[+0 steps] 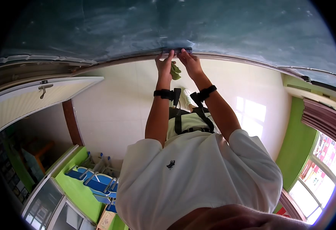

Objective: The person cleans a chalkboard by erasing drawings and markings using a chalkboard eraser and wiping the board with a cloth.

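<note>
My left hand [165,64] and my right hand [190,63] are side by side at the lower edge of a dark green chalkboard [129,27]. Both are closed on a dark oblong block [183,50], thumbs on its near side, and the block sits against the board at its ledge [137,58]. Its exact kind is hard to make out. A crumpled green cloth [175,72] hangs beside my left palm, seemingly tucked in that hand; the fingers behind it are hidden. Black straps are around both wrists.
An open white door [45,96] with a handle stands at left. Blue chairs [97,182] line the green wall at lower left. Below the hands lies the pale floor [118,99], with sunlight on its right part. A window [317,172] and a gathered curtain [321,117] are at right.
</note>
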{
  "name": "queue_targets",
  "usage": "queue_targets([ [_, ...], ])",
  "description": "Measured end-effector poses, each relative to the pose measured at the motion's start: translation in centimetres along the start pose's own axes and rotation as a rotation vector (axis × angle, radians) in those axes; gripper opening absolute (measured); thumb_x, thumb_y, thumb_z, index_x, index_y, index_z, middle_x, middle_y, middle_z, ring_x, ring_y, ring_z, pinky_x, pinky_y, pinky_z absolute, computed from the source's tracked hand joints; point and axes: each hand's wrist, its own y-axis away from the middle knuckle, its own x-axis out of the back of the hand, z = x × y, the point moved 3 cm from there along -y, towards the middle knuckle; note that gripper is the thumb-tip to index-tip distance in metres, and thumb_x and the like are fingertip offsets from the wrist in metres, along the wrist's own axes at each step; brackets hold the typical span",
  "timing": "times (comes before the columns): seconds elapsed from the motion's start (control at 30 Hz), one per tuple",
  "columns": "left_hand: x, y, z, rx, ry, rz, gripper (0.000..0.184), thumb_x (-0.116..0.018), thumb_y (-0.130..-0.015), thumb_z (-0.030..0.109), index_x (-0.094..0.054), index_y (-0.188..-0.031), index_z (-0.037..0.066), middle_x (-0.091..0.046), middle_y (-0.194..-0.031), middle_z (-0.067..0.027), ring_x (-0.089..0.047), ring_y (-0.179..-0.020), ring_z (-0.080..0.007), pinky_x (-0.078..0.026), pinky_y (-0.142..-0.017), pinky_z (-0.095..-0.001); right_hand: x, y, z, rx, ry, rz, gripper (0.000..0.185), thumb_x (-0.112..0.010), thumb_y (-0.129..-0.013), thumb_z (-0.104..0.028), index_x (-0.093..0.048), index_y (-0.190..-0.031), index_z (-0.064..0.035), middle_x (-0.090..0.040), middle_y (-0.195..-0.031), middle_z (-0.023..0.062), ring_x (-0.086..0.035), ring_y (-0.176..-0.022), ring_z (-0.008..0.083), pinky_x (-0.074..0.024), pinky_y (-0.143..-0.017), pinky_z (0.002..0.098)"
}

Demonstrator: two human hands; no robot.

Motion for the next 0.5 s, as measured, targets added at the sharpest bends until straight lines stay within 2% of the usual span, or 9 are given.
queue_targets([
  [0.07,-1.6,1.9,2.7,-0.121,-0.024,-0.105,0.082,-0.086,-0.077,0.022,-0.03,-0.132,-0.001,-0.066,-0.101,-0.0168,-0.063,-0.075,-0.0171,-0.05,-0.06,-0.0265,-0.8,1.6,-2.7,0.054,-0.039,-0.023,0.028,-0.066,-0.096,-0.022,-0.064,-0.091,0.0056,-0.068,-0.098,0.0142,-0.067,-0.099,0.0242,-0.0519,-0.097,0.0341],
  [0.13,-3.7,4.9,5.1,-0.223,-0.064,-0.104,0.079,-0.088,-0.075,0.024,-0.032,-0.124,-0.001,-0.064,-0.091,-0.0131,-0.059,-0.063,-0.0143,-0.048,-0.057,-0.025,-1.9,4.0,-6.4,0.12,0.005,-0.066,0.036,-0.065,-0.096,-0.025,-0.064,-0.097,0.0119,-0.067,-0.104,0.0194,-0.066,-0.103,0.024,-0.051,-0.099,0.032],
  [0.23,-5.9,7.2,7.0,-0.236,-0.048,-0.108,0.075,-0.087,-0.076,0.025,-0.034,-0.122,-0.002,-0.063,-0.094,-0.014,-0.059,-0.063,-0.0148,-0.049,-0.054,-0.0262,-3.0,6.1,-10.2,0.138,0.048,-0.049,0.037,-0.065,-0.097,-0.024,-0.065,-0.101,0.0127,-0.069,-0.101,0.0187,-0.067,-0.1,0.0234,-0.0529,-0.096,0.0332],
  [0.27,-5.9,6.9,6.6,-0.232,-0.042,-0.116,0.075,-0.087,-0.076,0.025,-0.034,-0.122,-0.002,-0.063,-0.094,-0.014,-0.059,-0.063,-0.0148,-0.049,-0.054,-0.0262,-2.9,5.9,-10.1,0.144,0.054,-0.044,0.037,-0.065,-0.097,-0.024,-0.065,-0.101,0.0127,-0.069,-0.101,0.0187,-0.067,-0.1,0.0233,-0.0529,-0.096,0.0332],
  [0.37,-5.3,4.7,4.0,-0.219,-0.005,-0.106,0.071,-0.083,-0.081,0.021,-0.034,-0.125,-0.006,-0.069,-0.097,-0.015,-0.071,-0.088,-0.0216,-0.052,-0.059,-0.0278,-1.8,4.5,-8.5,0.189,0.122,-0.03,0.031,-0.064,-0.097,-0.022,-0.066,-0.092,0.0085,-0.07,-0.101,0.0182,-0.068,-0.099,0.0245,-0.0541,-0.095,0.0339],
  [0.47,-4.0,0.3,-1.0,-0.115,-0.017,-0.167,0.073,-0.085,-0.078,0.022,-0.036,-0.126,-0.002,-0.062,-0.105,-0.018,-0.066,-0.085,-0.0193,-0.055,-0.059,-0.0281,1.7,1.6,-4.9,0.091,0.023,0.058,0.027,-0.066,-0.096,-0.019,-0.066,-0.09,0.0073,-0.07,-0.096,0.0155,-0.068,-0.095,0.0236,-0.0548,-0.093,0.0339],
  [0.5,-3.6,-0.7,-2.5,-0.067,-0.055,-0.095,0.071,-0.086,-0.077,0.022,-0.037,-0.125,-0.001,-0.062,-0.106,-0.0179,-0.067,-0.08,-0.0204,-0.055,-0.057,-0.0296,3.2,0.3,-3.7,0.077,0.047,0.064,0.025,-0.068,-0.094,-0.018,-0.065,-0.093,0.0077,-0.068,-0.096,0.0139,-0.067,-0.094,0.0226,-0.0548,-0.093,0.0329],
])
